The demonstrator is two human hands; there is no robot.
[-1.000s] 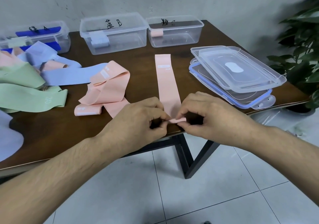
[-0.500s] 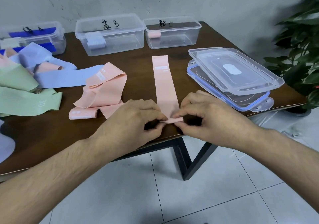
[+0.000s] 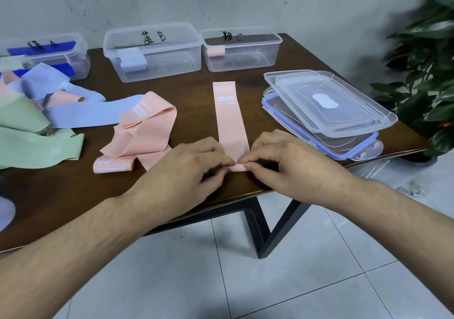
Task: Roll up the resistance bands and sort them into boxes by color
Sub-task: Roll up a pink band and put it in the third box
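A pink resistance band (image 3: 229, 119) lies flat and straight on the brown table (image 3: 61, 190), running away from me. Its near end is curled into a small roll at the table's front edge. My left hand (image 3: 181, 168) and my right hand (image 3: 290, 163) pinch that roll from either side with curled fingers. Three clear boxes stand at the back: box A (image 3: 61, 55) on the left, box B (image 3: 152, 50) holding a rolled light-blue band, and box C (image 3: 242, 48) holding a rolled pink band.
Loose pink bands (image 3: 145, 131) lie left of my hands. Further left are light-blue bands (image 3: 81, 112) and green bands (image 3: 29, 146) in a heap. Stacked clear lids (image 3: 326, 112) sit at the right. A potted plant (image 3: 427, 72) stands beyond the table's right edge.
The roll at the band's near end has grown slightly and moved a little away from the table edge, with both hands following it.
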